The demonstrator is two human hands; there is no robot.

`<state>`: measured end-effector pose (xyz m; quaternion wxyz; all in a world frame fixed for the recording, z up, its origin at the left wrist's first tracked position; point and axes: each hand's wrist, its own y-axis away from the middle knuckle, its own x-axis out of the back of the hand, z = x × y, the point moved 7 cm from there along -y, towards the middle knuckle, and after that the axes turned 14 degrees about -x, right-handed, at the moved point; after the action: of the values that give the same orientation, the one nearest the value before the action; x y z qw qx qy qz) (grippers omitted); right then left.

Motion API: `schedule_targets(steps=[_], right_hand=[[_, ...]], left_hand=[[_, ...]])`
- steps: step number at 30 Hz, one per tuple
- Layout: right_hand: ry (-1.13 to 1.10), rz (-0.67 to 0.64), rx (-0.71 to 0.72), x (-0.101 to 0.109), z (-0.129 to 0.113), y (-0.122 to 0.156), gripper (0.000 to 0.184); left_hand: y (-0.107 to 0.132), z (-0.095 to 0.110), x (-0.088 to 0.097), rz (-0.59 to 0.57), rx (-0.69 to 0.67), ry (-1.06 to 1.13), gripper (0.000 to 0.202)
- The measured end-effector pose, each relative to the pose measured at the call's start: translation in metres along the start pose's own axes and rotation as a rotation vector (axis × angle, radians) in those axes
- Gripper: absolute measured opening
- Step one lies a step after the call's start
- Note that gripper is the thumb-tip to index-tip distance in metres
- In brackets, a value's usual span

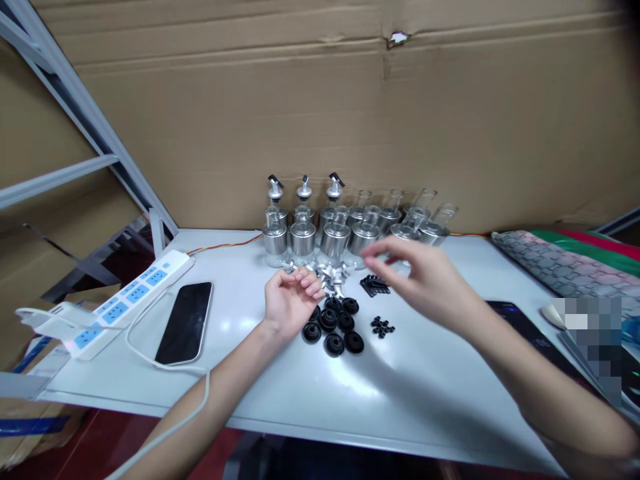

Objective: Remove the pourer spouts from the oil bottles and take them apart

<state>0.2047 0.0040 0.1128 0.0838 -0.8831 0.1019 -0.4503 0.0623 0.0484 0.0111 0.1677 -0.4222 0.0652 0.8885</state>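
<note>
My left hand (290, 300) rests palm-up on the white table (410, 393), fingers loosely curled with nothing visible in them, beside a heap of small silver metal spouts (327, 275). My right hand (425, 280) hovers blurred over the table, fingers stretched toward the glass oil bottles (335, 233) in a row by the cardboard wall. Black rubber stoppers (334, 327) lie just right of my left hand. Small black rings (383, 327) and a cluster of black clips (374, 285) lie below my right hand.
A black phone (185, 322) lies at left next to a white-and-blue power strip (125, 297) with its cable. A patterned cloth (560, 263), a dark tablet (530, 330) and a mouse (553, 315) sit at right. A metal frame (90, 127) rises at left.
</note>
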Motion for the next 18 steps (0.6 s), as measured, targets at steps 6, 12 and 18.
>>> schedule_targets(steps=[6,12,18], right_hand=[[0.096,0.318,-0.076,0.019,0.000,-0.109,0.014],[0.158,0.268,-0.233,-0.007,0.017,-0.163,0.022],[0.071,0.362,-0.213,-0.003,0.018,-0.160,0.017]], left_hand=[[0.003,-0.006,0.002,0.066,0.145,0.066,0.037],[0.005,-0.008,0.000,0.102,0.176,-0.002,0.054],[-0.002,0.000,0.009,0.136,0.077,-0.153,0.056]])
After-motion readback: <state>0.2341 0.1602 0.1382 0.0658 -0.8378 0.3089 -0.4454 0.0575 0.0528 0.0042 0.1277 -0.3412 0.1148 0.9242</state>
